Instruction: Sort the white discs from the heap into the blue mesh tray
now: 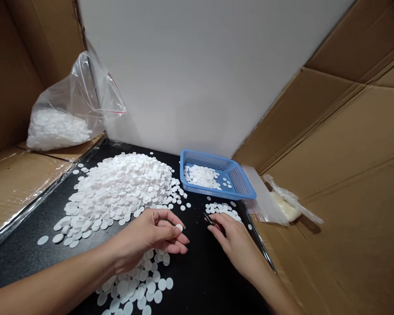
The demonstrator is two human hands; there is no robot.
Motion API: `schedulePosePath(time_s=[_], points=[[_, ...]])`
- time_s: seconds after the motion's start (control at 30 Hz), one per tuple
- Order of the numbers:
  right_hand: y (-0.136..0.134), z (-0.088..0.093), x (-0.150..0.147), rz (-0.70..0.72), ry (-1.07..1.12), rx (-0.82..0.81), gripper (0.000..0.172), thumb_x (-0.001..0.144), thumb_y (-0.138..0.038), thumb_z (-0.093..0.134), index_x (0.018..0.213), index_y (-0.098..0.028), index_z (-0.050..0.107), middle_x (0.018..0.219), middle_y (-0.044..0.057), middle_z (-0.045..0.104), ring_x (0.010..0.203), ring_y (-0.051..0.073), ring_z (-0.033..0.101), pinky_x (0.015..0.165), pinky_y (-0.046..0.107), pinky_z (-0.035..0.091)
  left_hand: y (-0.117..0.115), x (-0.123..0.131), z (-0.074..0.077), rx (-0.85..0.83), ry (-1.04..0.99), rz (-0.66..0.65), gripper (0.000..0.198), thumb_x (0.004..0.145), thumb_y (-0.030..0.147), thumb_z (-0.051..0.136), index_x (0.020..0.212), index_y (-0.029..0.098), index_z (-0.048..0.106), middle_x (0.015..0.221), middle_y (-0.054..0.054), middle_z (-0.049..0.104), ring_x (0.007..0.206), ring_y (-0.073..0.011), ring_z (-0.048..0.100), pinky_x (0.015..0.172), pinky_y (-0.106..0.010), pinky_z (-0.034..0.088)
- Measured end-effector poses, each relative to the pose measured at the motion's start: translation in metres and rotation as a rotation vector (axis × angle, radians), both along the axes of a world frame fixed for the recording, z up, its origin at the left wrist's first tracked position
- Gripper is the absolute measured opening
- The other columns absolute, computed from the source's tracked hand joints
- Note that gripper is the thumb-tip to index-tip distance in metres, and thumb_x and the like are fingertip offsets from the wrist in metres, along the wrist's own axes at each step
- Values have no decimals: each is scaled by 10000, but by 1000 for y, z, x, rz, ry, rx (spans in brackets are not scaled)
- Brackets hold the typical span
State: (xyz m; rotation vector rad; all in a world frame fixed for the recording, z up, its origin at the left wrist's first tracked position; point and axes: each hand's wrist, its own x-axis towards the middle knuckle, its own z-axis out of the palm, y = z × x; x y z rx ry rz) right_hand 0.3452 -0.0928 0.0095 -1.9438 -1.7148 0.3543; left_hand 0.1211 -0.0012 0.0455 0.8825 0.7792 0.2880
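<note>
My left hand (154, 238) pinches one small white disc (179, 227) between thumb and fingertips, just above the black tabletop (200, 271). My right hand (234, 240) is closed on thin dark tweezers (210, 220), whose tips point toward a small group of discs (223, 209) in front of the blue basket (246, 186). A large heap of white discs (121, 188) lies at the left. More discs (134, 286) are spread under my left wrist.
The blue mesh basket holds a small pile of discs (200, 176). A clear bag of discs (61, 127) rests on cardboard at the far left. Small plastic bags (282, 203) lie at the right edge. Cardboard walls (348, 175) close in both sides, with a white wall behind.
</note>
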Motion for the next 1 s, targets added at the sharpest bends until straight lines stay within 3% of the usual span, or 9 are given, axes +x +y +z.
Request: schedulePosePath(time_s=[0.1, 0.2, 0.3, 0.47, 1.0], points=[[-8, 8, -5, 52, 157, 155, 317, 1001, -245, 429, 1185, -222, 687, 925, 48, 582, 636, 138, 596, 575, 275, 524, -1, 6, -3, -16, -30, -2, 235, 717, 282, 855, 786, 94, 733, 828, -106, 785, 708, -153, 756, 690, -187, 584], [-14, 17, -18, 107, 189, 269, 369, 1007, -249, 467, 1343, -272, 618, 952, 44, 591, 690, 134, 607, 593, 245, 542, -2, 8, -6, -66, -41, 35, 216, 737, 266, 850, 819, 95, 747, 852, -112, 787, 746, -158, 763, 739, -189, 585], [-17, 17, -33, 174, 187, 349, 376, 1000, -217, 501, 1359, -256, 608, 886, 34, 611, 770, 143, 631, 665, 236, 556, -4, 8, -8, -104, -30, 72, 234, 725, 265, 863, 847, 112, 735, 839, -112, 791, 749, -178, 770, 728, -201, 593], [-18, 6, -47, 187, 149, 439, 381, 991, -136, 510, 1354, -194, 610, 868, 37, 599, 700, 114, 619, 597, 198, 529, -8, 8, -6, -86, -46, 86, 253, 729, 284, 859, 856, 124, 711, 842, -108, 791, 778, -194, 773, 741, -226, 601], [-17, 3, -54, 212, 22, 446, 393, 1014, -154, 469, 1376, -240, 593, 851, 47, 636, 700, 128, 664, 579, 212, 542, -14, 8, -7, -42, -66, 62, 273, 714, 317, 860, 812, 124, 693, 807, -91, 779, 783, -163, 741, 761, -234, 576]])
